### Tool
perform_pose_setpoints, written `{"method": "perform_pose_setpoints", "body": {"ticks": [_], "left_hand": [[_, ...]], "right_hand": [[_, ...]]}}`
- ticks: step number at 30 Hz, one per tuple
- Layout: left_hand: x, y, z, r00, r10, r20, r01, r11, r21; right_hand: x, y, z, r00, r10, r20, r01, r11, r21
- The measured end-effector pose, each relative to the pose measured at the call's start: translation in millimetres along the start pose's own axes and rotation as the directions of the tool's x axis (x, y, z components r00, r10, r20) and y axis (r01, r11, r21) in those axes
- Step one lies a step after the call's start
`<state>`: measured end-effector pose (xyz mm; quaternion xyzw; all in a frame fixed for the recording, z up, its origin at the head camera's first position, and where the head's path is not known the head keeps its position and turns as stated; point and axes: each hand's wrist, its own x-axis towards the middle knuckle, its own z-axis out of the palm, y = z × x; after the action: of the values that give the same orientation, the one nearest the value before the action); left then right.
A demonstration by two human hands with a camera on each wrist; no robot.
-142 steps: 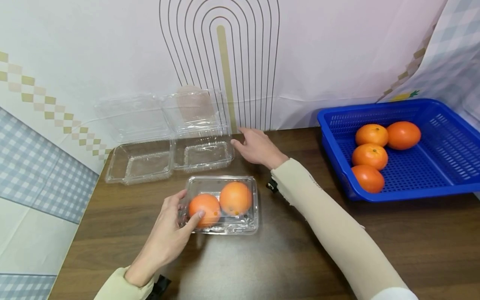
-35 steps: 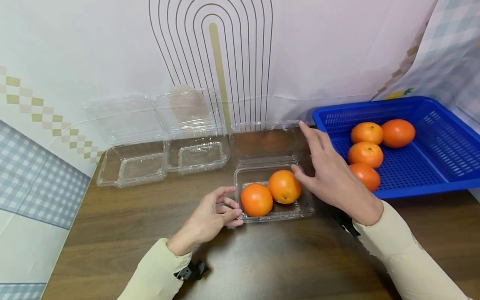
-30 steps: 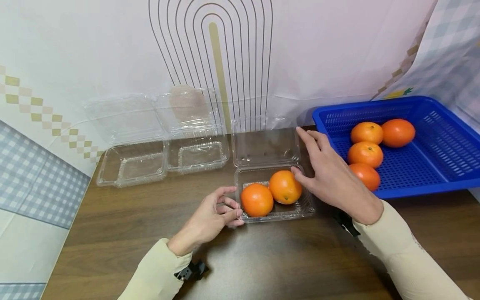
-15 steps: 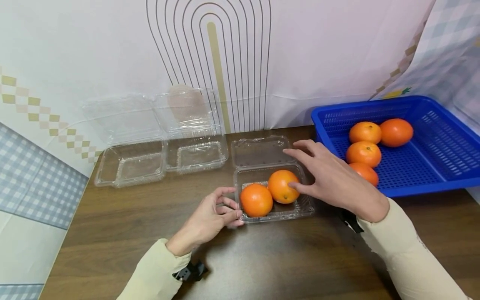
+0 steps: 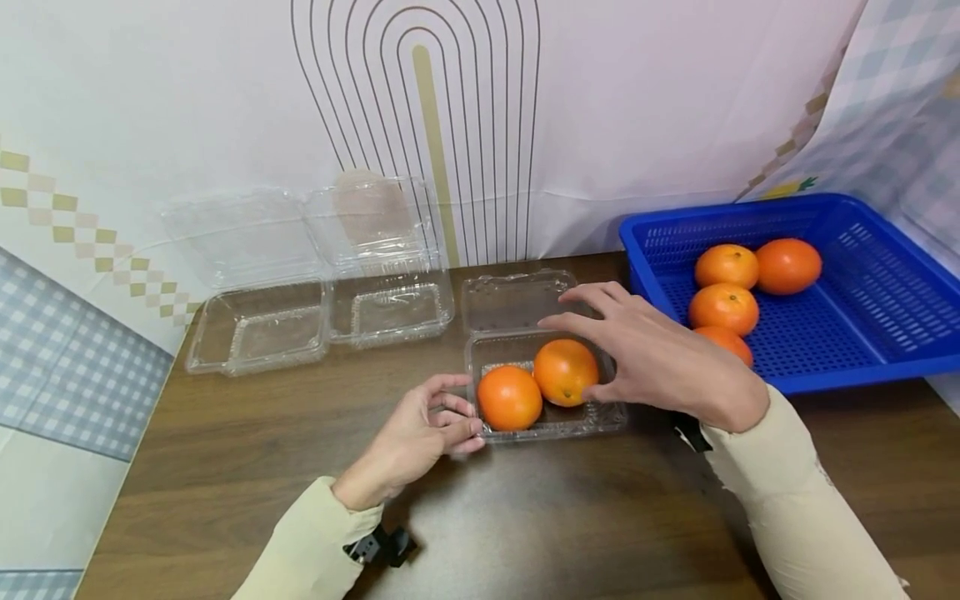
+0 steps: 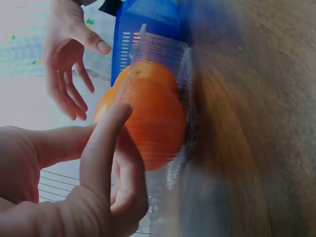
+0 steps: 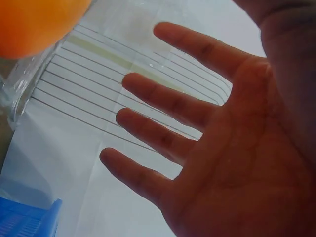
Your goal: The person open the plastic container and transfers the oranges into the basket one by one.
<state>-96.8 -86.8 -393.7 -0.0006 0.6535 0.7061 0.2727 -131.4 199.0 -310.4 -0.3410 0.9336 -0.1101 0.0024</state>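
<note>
My left hand (image 5: 420, 433) holds the left side of a clear plastic clamshell box (image 5: 555, 429), with its thumb by the front corner. Two oranges (image 5: 510, 398) lie side by side in the box's base, and its lid (image 5: 517, 302) is folded back flat on the table behind. Over the right side of the box hovers my right hand (image 5: 652, 358), fingers spread and nothing in its palm, as the right wrist view shows. Its thumb overlaps the edge of the right-hand orange (image 5: 566, 372) in the head view; whether they touch is unclear.
Two more clamshell boxes (image 5: 258, 333) with raised lids stand at the back left against the patterned wall covering (image 5: 600, 108). A blue plastic basket (image 5: 877, 367) at the right holds several oranges (image 5: 723, 308). Everything stands on a brown wooden table (image 5: 540, 525).
The box came right and its lid was opened, then lowered backward from upright to flat. My right hand let go of the lid and moved left over the oranges. My left hand stayed at the box.
</note>
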Motion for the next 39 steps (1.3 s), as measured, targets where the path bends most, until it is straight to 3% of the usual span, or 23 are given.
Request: {"method": "perform_pose_setpoints", "body": {"ticks": [9, 39], "left_hand": [[1.9, -0.9, 6.0, 0.997, 0.006, -0.071, -0.009, 0.999, -0.045], [0.9, -3.9, 6.5, 0.999, 0.008, -0.045, -0.008, 1.000, -0.001]], "right_hand": [[5.7, 0.2, 6.8, 0.999, -0.007, 0.037, 0.007, 1.000, -0.006], [13.7, 5.8, 36.8, 0.996, 0.015, 0.085, -0.011, 0.999, -0.043]]}}
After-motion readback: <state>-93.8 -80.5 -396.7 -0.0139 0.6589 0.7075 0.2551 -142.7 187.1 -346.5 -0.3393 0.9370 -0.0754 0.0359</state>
